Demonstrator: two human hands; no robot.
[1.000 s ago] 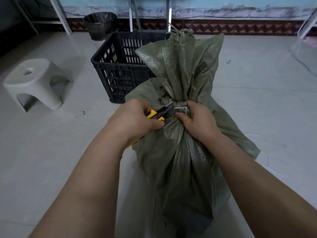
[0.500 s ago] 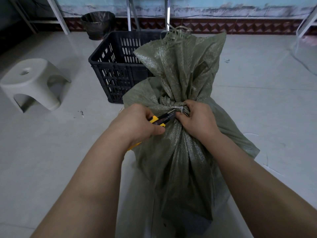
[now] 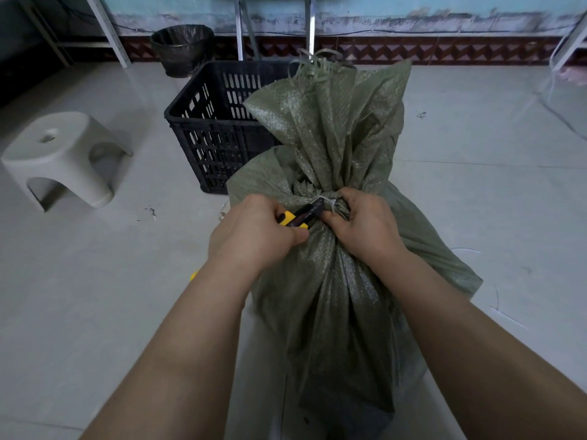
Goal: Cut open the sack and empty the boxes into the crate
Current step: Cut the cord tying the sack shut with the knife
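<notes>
A green woven sack (image 3: 343,281) stands upright on the floor, its neck bunched and bound by a thin white tie (image 3: 327,202). My left hand (image 3: 251,230) grips a yellow and black utility knife (image 3: 300,215), whose tip sits against the tie. My right hand (image 3: 365,223) clutches the sack's neck just right of the tie. A black slatted plastic crate (image 3: 216,128) stands behind the sack on the left, partly hidden by the sack's loose top. No boxes show.
A white plastic stool (image 3: 60,154) sits at the left. A black-lined waste bin (image 3: 182,47) stands by the far wall next to metal frame legs (image 3: 108,30). Pale tiled floor surrounds the sack.
The view has tilted slightly, so the hands and sack neck sit lower in frame. The knife tip stays at the tie, its blade angled a little lower. Both hands keep their grip.
</notes>
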